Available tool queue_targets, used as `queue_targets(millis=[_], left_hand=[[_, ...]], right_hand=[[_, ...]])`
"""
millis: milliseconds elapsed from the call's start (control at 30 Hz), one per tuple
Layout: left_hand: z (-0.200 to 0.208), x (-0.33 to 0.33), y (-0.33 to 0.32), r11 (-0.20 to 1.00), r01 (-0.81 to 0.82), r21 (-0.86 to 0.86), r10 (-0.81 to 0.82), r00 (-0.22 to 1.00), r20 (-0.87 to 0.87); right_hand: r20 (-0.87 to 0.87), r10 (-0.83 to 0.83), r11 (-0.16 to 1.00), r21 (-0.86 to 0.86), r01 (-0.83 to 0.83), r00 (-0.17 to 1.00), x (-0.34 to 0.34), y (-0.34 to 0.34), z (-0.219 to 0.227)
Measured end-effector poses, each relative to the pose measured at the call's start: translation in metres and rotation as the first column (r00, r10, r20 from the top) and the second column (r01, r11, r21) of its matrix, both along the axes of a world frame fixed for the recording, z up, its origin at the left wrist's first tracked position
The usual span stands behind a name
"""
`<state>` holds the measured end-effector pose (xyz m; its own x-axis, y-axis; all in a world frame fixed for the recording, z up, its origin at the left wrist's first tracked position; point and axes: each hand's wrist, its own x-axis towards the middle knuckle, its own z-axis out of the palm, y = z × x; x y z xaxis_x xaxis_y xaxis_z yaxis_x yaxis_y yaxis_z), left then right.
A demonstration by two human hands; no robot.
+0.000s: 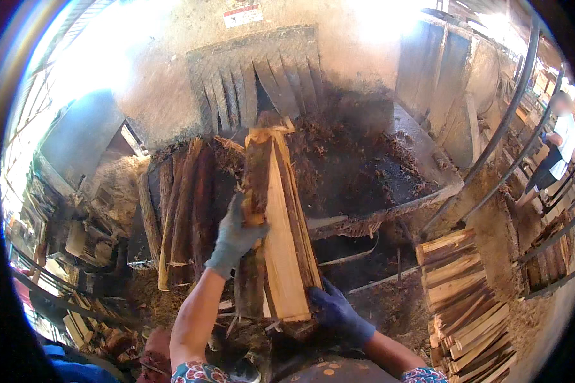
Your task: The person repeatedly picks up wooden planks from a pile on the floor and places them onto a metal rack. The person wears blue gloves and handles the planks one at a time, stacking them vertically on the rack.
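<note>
A bundle of long rough-sawn wood slabs (282, 249), some with bark and one showing a pale cut face, lies lengthwise in front of me. Its far end points at a curtain of dark strips (255, 89) on the machine. My left hand (236, 237), in a grey-green glove, grips the bark-covered slab on the left side, thumb across its top. Lower down, my right hand (340, 313), in a dark blue glove, holds the near right corner of the bundle; part of its grip is hidden underneath.
Bark-covered slabs (184, 210) lie left of the bundle. Shredded bark covers the metal feed table (421, 185). Split planks are stacked (460, 287) at the lower right. Curved metal rails (511, 108) run along the right, with another person (554, 150) standing beyond them.
</note>
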<state>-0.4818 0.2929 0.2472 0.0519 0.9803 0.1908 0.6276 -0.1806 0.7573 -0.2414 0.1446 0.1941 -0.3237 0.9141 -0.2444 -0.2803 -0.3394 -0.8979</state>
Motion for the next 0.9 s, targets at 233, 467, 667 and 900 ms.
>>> queue_targets(millis=[233,467,667,900], left_hand=[[0.073,-0.055,-0.038,0.848,-0.187,0.497,0.460,0.725,-0.513],[0.002,0.017,-0.105,0.915,0.125,-0.382,0.048,0.910,0.411],[-0.075,0.063,-0.114,0.800,0.462,-0.382,0.345,0.165,0.924],[-0.057,0.093,-0.137,0.787,0.405,-0.466,0.335,0.354,0.873]], right_hand=[[-0.158,-0.023,0.909,-0.414,-0.045,0.987,0.034,-0.022,-0.012],[0.488,0.030,0.812,0.498,-0.306,0.873,0.065,-0.037,-0.048],[-0.078,0.129,0.971,0.212,-0.110,0.989,0.070,0.034,-0.009],[-0.050,0.140,0.990,-0.019,-0.141,0.989,0.056,0.075,0.002]])
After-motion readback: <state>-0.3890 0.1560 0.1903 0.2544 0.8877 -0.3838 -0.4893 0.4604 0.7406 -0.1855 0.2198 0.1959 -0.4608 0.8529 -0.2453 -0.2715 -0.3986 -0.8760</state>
